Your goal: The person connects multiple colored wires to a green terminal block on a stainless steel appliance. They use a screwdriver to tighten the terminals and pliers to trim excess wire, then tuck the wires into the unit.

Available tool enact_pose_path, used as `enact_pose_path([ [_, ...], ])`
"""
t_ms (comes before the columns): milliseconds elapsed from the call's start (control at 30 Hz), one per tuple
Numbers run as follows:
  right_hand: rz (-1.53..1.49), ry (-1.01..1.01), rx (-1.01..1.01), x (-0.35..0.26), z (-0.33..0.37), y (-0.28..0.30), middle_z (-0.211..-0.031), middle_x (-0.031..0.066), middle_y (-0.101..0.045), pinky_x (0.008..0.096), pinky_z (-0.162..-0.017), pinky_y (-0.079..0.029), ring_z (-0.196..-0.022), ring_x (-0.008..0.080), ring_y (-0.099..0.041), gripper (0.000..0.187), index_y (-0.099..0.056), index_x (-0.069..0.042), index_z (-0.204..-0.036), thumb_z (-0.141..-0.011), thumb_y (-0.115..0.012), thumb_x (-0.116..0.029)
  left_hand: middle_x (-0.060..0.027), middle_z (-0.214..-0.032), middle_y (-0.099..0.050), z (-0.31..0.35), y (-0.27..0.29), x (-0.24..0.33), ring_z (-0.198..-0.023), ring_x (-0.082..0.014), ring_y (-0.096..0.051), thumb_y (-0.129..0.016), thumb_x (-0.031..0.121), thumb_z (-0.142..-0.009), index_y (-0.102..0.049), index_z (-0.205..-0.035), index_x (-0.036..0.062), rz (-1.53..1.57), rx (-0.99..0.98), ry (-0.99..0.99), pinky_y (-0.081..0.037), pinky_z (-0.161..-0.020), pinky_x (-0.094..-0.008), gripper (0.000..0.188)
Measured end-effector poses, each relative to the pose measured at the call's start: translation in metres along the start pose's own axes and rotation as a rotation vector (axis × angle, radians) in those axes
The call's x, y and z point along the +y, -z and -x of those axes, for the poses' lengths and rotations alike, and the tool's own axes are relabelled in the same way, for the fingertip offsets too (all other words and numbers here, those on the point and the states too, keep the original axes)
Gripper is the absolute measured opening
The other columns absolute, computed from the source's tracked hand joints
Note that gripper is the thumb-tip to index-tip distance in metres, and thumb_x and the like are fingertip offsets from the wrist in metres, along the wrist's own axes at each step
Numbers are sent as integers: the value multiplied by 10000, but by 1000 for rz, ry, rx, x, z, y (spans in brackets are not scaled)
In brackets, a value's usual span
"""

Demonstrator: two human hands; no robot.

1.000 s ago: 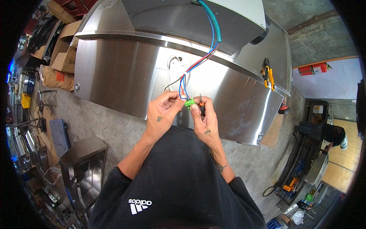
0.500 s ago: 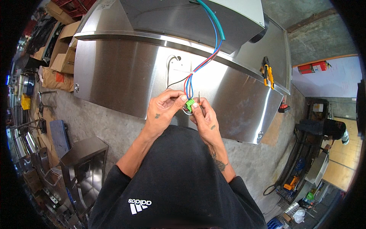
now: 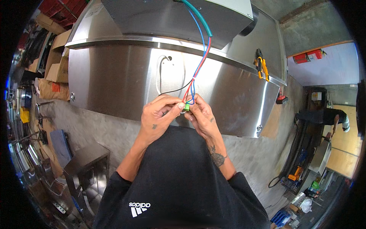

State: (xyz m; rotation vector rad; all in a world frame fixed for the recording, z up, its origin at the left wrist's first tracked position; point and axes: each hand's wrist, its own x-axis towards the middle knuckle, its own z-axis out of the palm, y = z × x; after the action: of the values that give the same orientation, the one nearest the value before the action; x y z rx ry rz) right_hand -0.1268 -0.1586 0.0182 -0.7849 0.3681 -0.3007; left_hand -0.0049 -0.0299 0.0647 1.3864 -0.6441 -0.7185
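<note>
The connector (image 3: 187,108), a small green block, sits between the person's two hands, just in front of the near edge of the steel surface (image 3: 110,76). The right hand (image 3: 201,112) holds it from the right, thumb and fingers closed about it. The left hand (image 3: 159,116) is narrow, its thumb and forefinger pinched on the lower end of the red wire (image 3: 187,92); whether they grip the connector too cannot be told. A blue wire (image 3: 193,89) loops down to the connector beside the red one. Both pass through a white tie (image 3: 194,78), where a black wire (image 3: 175,91) branches off left, above the left hand. Higher up, a green sleeve (image 3: 206,26) hangs from a dark box (image 3: 152,19). A white cable (image 3: 158,72) leaves a hole in the surface and runs down toward the left hand. Yellow-handled pliers (image 3: 263,69) lie across the ledge at the right, well apart from both hands. Cardboard boxes (image 3: 58,70) stand at the far left; at the far right are a red extinguisher (image 3: 308,56) and a co-worker in dark clothes (image 3: 323,116).
</note>
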Motion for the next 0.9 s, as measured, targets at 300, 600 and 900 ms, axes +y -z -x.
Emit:
enact_pose_path([
  [300, 81, 31, -32, -1, 0, -2, -925, -34, -546, 209, -636, -360, -741, 31, -395, 232, -610, -53, -1149, -1136, -533, -272, -130, -1078, -715, 5, 2, -3, -898, -143, -700, -724, 16, -988, -754, -1122, -41, -141, 20, -118, -577, -785, -264, 148],
  [600, 103, 43, -83, 4, -3, 7, -1038, -9, -596, 226, -680, -371, -816, 33, -433, 240, -587, -62, -1170, -1129, -546, -294, -140, -1072, -713, 5, 2, -4, -891, -148, -702, -702, -6, -998, -739, -1136, -52, -130, 15, -164, -579, -771, -262, 150],
  [900, 316, -21, 176, -1, 0, -18, -857, -57, -521, 217, -645, -396, -736, 17, -439, 196, -585, -65, -1067, -1120, -560, -252, -124, -1087, -717, 7, -4, -22, -924, -143, -703, -727, -19, -977, -749, -1121, -50, -68, 120, -200, -600, -791, -269, 149],
])
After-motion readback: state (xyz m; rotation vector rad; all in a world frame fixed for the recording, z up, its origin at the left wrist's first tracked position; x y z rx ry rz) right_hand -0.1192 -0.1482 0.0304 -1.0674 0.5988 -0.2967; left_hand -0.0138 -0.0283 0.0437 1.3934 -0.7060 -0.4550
